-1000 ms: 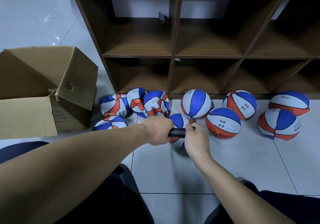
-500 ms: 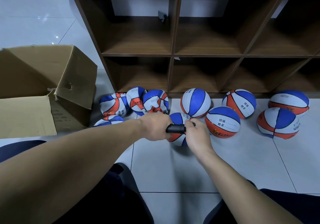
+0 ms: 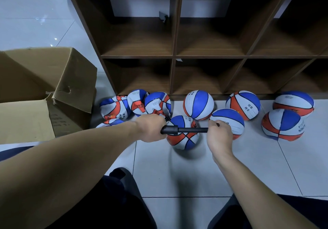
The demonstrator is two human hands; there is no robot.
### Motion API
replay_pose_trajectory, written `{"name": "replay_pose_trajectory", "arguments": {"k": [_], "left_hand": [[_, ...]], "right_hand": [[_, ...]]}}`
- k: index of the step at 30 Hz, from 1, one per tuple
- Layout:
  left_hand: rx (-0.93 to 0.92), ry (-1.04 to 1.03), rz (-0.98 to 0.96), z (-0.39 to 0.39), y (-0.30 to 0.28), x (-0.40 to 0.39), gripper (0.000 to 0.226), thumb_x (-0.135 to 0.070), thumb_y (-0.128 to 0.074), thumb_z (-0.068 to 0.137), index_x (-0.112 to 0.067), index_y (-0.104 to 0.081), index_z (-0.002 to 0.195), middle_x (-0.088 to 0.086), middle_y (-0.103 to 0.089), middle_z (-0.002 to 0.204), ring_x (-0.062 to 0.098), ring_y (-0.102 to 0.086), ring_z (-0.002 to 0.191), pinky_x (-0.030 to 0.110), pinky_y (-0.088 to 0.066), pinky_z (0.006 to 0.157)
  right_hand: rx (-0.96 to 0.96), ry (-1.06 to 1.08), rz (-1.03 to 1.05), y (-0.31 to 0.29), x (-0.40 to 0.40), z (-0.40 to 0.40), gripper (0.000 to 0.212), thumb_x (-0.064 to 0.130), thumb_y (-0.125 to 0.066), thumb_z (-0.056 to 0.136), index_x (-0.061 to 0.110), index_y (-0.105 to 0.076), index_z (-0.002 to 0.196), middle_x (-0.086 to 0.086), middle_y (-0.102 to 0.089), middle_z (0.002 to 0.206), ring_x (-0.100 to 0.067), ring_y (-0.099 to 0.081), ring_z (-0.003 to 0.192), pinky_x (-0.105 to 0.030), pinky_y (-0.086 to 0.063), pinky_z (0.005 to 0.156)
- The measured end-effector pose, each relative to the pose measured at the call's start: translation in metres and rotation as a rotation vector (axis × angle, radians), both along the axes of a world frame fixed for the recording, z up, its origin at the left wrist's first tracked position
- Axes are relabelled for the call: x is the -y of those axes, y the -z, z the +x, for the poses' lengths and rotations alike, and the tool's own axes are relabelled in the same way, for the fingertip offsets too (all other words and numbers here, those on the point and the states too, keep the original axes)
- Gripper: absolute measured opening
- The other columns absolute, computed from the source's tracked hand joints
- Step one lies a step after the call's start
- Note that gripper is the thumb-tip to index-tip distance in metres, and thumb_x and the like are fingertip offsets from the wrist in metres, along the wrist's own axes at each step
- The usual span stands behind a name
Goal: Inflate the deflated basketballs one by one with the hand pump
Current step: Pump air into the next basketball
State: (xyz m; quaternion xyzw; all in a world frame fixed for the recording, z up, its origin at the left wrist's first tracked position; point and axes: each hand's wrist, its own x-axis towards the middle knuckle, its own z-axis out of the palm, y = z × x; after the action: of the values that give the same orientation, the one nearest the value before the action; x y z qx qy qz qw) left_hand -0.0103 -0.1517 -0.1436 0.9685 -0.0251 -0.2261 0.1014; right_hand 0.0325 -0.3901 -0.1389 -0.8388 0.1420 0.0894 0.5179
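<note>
Hand pump [image 3: 179, 130] held level over the part-filled basketball [image 3: 184, 134] on the floor, between the crumpled balls at left and round ones at right. Left hand [image 3: 150, 128] wrapped round the barrel; right hand [image 3: 219, 134] gripping the handle end. Light, rigid pump; soft, yielding ball, likely to roll, so hold barrel near the valve. Compared with half a second ago: rod drawn out, hands apart.

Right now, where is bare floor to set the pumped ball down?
Bare tile lies between the knees, below the ball being pumped. More lies right of the right hand, below the far-right balls. It is crowded by the box, where crumpled balls bunch behind the left hand.
</note>
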Motion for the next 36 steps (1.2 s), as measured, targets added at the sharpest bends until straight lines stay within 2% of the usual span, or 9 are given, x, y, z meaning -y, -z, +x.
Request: {"name": "replay_pose_trajectory", "arguments": {"k": [5,8,10,13,16,20,26,31,36], "left_hand": [[0.049,0.0,0.008,-0.002,-0.005,0.014,0.026,-0.039,-0.061,0.099,-0.022,-0.062,0.079,-0.002,-0.062,0.074,0.017,-0.058,0.066,0.032,-0.04,0.055],[0.062,0.005,0.003,-0.004,-0.003,0.024,0.021,-0.035,-0.06,0.096,-0.02,-0.064,0.081,0.001,-0.065,0.075,0.024,-0.063,0.069,0.034,-0.046,0.054],[0.059,0.009,-0.003,-0.005,-0.001,0.028,0.017,-0.033,-0.061,0.093,-0.021,-0.064,0.081,0.001,-0.065,0.075,0.025,-0.064,0.071,0.037,-0.051,0.057],[0.056,0.029,-0.004,-0.004,0.0,0.03,0.014,-0.033,-0.065,0.093,-0.024,-0.065,0.082,-0.001,-0.066,0.077,0.022,-0.063,0.072,0.038,-0.053,0.059],[0.047,0.046,-0.01,-0.002,-0.001,0.029,0.014,-0.033,-0.065,0.095,-0.025,-0.065,0.083,-0.001,-0.066,0.078,0.02,-0.062,0.071,0.035,-0.046,0.058],[0.049,0.063,-0.009,-0.002,0.0,0.028,0.017,-0.038,-0.064,0.096,-0.025,-0.066,0.086,-0.001,-0.067,0.078,0.02,-0.063,0.072,0.037,-0.052,0.061],[0.02,0.059,-0.069,-0.001,-0.001,0.019,0.025,-0.044,-0.063,0.097,-0.024,-0.064,0.083,-0.001,-0.065,0.074,0.022,-0.064,0.071,0.039,-0.052,0.062],[-0.025,0.027,-0.009,-0.004,-0.001,-0.001,0.022,-0.043,-0.064,0.098,-0.024,-0.064,0.086,-0.003,-0.064,0.076,0.018,-0.061,0.069,0.035,-0.049,0.061],[-0.048,0.019,0.025,-0.002,0.004,-0.013,0.021,-0.045,-0.065,0.097,-0.026,-0.065,0.088,-0.004,-0.067,0.078,0.019,-0.066,0.074,0.038,-0.054,0.067]], "right_hand": [[0.073,-0.055,-0.025,0.002,-0.023,-0.023,0.029,0.023,-0.051,0.103,0.014,-0.06,0.076,-0.002,-0.063,0.075,-0.023,-0.055,0.072,-0.04,-0.046,0.066],[0.06,-0.111,-0.024,0.006,-0.032,-0.032,0.028,0.025,-0.049,0.105,0.016,-0.06,0.081,-0.001,-0.064,0.079,-0.025,-0.058,0.078,-0.041,-0.047,0.069],[0.063,-0.148,-0.019,0.004,-0.035,-0.036,0.028,0.023,-0.048,0.106,0.014,-0.059,0.082,-0.001,-0.062,0.077,-0.022,-0.061,0.076,-0.036,-0.047,0.065],[0.048,-0.174,0.016,0.002,-0.038,-0.041,0.028,0.016,-0.046,0.109,0.009,-0.056,0.084,0.003,-0.056,0.066,-0.003,-0.061,0.055,-0.017,-0.039,0.047],[0.057,-0.179,0.002,0.006,-0.038,-0.041,0.028,0.018,-0.047,0.108,0.01,-0.058,0.084,0.002,-0.057,0.067,-0.01,-0.06,0.061,-0.022,-0.04,0.05],[0.012,-0.181,0.028,0.006,-0.037,-0.04,0.026,0.015,-0.048,0.109,0.003,-0.061,0.09,0.003,-0.058,0.067,-0.002,-0.06,0.054,-0.012,-0.038,0.044],[-0.003,-0.24,-0.018,0.011,-0.029,-0.026,0.032,0.025,-0.053,0.105,0.011,-0.058,0.077,-0.002,-0.058,0.072,-0.022,-0.053,0.068,-0.037,-0.042,0.064],[-0.006,-0.136,-0.022,0.014,0.003,-0.004,0.033,0.017,-0.054,0.1,0.005,-0.049,0.071,0.002,-0.044,0.062,-0.021,-0.038,0.065,-0.036,-0.033,0.062],[-0.057,-0.06,0.002,0.02,0.018,0.006,0.043,0.017,-0.056,0.099,0.02,-0.034,0.062,0.01,-0.033,0.055,-0.023,-0.032,0.066,-0.034,-0.028,0.06]]}}
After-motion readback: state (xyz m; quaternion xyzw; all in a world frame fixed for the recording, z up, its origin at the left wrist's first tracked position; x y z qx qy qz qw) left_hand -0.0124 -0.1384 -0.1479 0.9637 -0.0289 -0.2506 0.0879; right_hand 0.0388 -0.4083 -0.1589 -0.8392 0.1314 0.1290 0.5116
